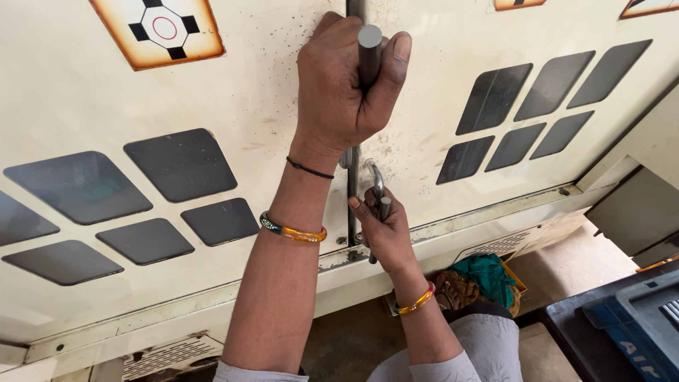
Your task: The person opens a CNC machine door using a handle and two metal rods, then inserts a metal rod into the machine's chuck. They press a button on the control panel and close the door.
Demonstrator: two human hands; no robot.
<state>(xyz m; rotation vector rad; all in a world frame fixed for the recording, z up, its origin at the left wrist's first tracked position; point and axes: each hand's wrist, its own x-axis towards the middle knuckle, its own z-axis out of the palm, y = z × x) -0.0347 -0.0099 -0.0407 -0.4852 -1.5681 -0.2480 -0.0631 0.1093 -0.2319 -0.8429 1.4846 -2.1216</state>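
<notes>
At the seam between two cream cabinet doors (247,106), left hand (343,85) grip clenched around upper grey handle (369,53); right hand (385,230) grip pinching lower handle (378,185).

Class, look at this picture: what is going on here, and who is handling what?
A person stands over a cream cabinet with two doors bearing dark diamond panels. The left hand is closed around a grey metal handle bar at the seam between the doors. The right hand grips a lower handle on the same seam. Both doors appear shut.
</notes>
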